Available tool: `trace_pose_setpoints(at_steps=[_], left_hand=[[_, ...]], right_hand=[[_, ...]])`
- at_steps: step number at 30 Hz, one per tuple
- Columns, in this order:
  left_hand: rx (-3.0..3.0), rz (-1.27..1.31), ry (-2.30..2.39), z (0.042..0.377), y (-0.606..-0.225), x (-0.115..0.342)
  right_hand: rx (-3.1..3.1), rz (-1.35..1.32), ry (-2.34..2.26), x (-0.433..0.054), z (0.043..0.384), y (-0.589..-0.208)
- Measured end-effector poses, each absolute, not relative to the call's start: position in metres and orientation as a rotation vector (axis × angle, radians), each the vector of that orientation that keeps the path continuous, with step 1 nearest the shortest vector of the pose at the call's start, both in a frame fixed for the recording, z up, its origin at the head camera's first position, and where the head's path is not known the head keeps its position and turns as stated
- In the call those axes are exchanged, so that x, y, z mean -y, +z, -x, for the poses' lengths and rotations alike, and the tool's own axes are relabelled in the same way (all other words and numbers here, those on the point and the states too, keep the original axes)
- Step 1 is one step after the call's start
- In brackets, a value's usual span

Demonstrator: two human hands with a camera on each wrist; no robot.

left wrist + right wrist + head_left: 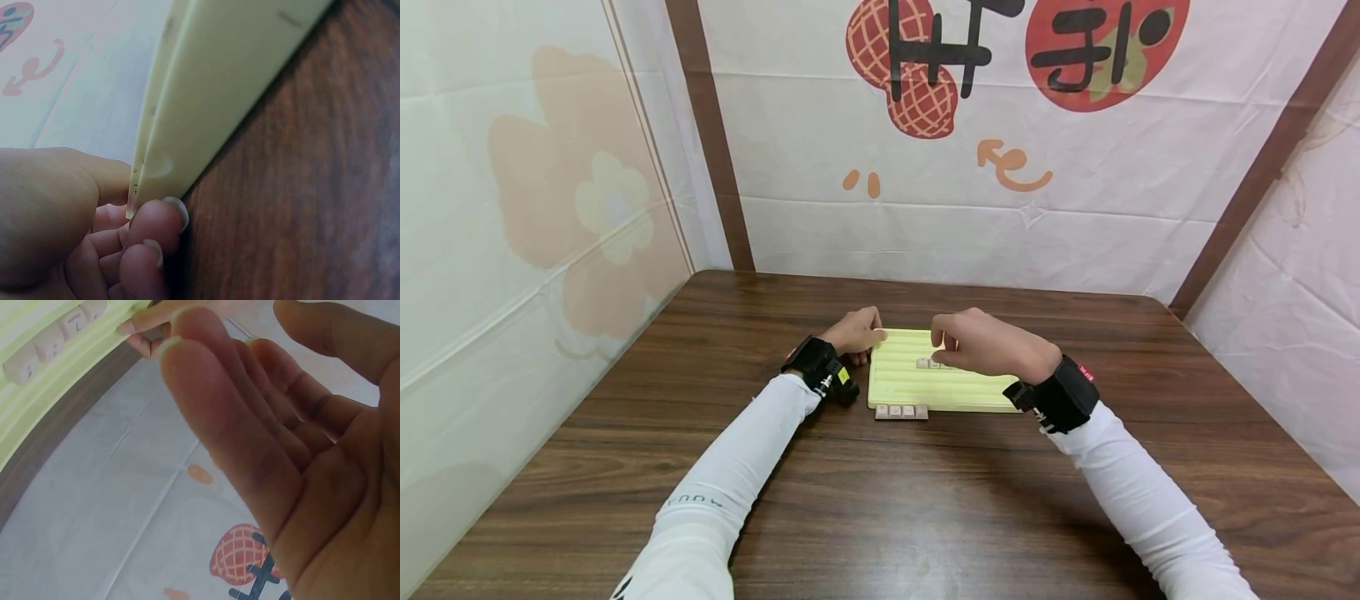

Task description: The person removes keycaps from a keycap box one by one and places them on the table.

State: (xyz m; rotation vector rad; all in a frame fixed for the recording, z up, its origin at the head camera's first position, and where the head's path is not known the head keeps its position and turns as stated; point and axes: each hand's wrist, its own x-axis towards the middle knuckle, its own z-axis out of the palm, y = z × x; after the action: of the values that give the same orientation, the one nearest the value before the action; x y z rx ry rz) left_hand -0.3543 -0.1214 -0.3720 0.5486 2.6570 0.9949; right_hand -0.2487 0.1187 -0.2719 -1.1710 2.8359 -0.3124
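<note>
A pale yellow-green ridged tray [895, 385] lies on the table. My left hand [854, 332] grips its left edge, and in the left wrist view the thumb and fingers sit on either side of the tray's corner [187, 125]. Above the tray's middle hovers my right hand [988, 342], its fingers loosely bent. Nothing shows between the fingers and thumb of the right hand [281, 437] in the right wrist view. Whitish keycaps [922, 363] sit in a row in one groove, partly hidden by that hand; several lettered keycaps [50, 344] appear in the right wrist view.
Several more keycaps [902, 412] stand in a row against the tray's front edge, at its left end. The brown wood-grain table [850, 508] extends around the tray. Behind it hangs a printed white cloth [925, 233], with further cloth walls at both sides.
</note>
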Motion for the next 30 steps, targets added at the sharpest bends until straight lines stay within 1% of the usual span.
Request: trace_pose_setpoints(at_steps=[11, 30], left_hand=[[-2.641, -0.517, 1.014, 0.360, -0.373, 0.122], [-2.648, -0.515, 1.011, 0.357, -0.373, 0.121]], right_hand=[[-2.867, 1.151, -0.406, -0.128, 0.258, -0.272], [-2.838, 1.067, -0.430, -0.144, 0.286, -0.299]])
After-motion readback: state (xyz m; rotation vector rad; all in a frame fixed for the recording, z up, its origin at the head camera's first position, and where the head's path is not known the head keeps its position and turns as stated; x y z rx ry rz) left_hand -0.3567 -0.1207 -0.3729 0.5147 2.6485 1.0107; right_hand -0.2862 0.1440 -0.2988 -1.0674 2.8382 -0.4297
